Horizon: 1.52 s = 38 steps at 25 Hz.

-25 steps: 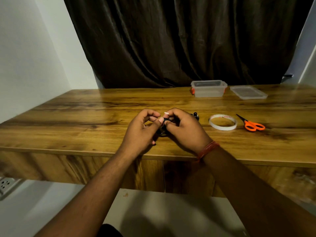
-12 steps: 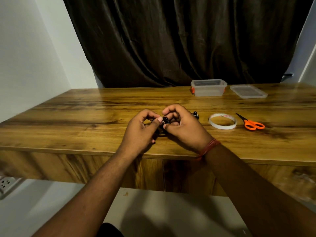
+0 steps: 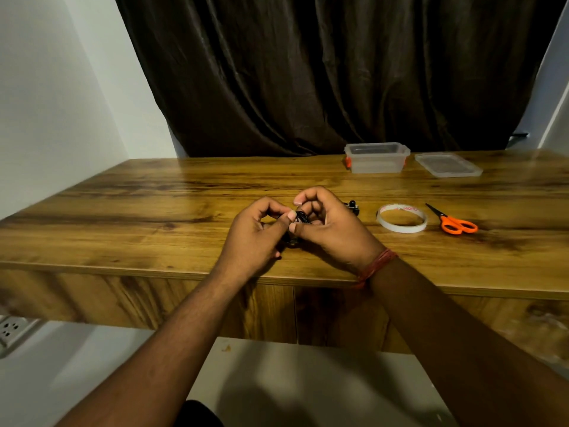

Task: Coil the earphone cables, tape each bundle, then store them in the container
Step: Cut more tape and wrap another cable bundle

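Head view, cable bundle (image 3: 300, 217) pinched between left hand (image 3: 257, 238), right hand (image 3: 331, 232)

Only the tape roll (image 3: 401, 218), right of centre on the table (image 3: 154, 217), carried print: pinkish letters along the inside of its far rim, seen reversed and too small to read. Nothing else bore text.

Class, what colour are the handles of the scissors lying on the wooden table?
Bright orange handles on the small scissors, clearest in the head view, right of the tape roll.
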Motion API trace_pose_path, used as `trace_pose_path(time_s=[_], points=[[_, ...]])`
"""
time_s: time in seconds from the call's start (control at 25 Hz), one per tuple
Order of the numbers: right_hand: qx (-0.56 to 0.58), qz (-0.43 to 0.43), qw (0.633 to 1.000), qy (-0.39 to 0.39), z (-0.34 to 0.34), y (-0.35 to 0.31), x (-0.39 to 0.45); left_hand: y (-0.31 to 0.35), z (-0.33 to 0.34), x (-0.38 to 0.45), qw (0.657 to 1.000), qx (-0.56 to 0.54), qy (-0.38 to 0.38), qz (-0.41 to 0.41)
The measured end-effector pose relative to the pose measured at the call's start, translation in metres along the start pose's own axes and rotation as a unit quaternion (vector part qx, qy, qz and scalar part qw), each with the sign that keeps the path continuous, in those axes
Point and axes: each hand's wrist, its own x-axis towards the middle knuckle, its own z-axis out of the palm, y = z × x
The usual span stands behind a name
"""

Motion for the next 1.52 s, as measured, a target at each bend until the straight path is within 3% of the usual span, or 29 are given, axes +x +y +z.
trace_pose_path(time_s=[0.48, 0.76, 0.96, 1.52], points=[[-0.013, 0.032, 0.999, 0.022, -0.0002, 0.0070, 0.0047, 0.0007, -0.0006, 0.0010, 0.998, -0.054, -0.015, -0.029], [0.025, 0.027, 0.999, 0.028, -0.0035, 0.0076, 0.0040, 0.0028, -0.0002, -0.0017, 1.000, -0.013, -0.016, -0.015], [0.045, 0.028, 0.998, 0.040, -0.0043, 0.0065, 0.0039, 0.0021, -0.0005, 0.0024, 0.996, -0.050, -0.056, -0.046], [0.123, 0.034, 0.990, 0.054, -0.0035, 0.0014, 0.0045, 0.0016, -0.0035, -0.0017, 0.994, -0.062, -0.085, 0.016]])
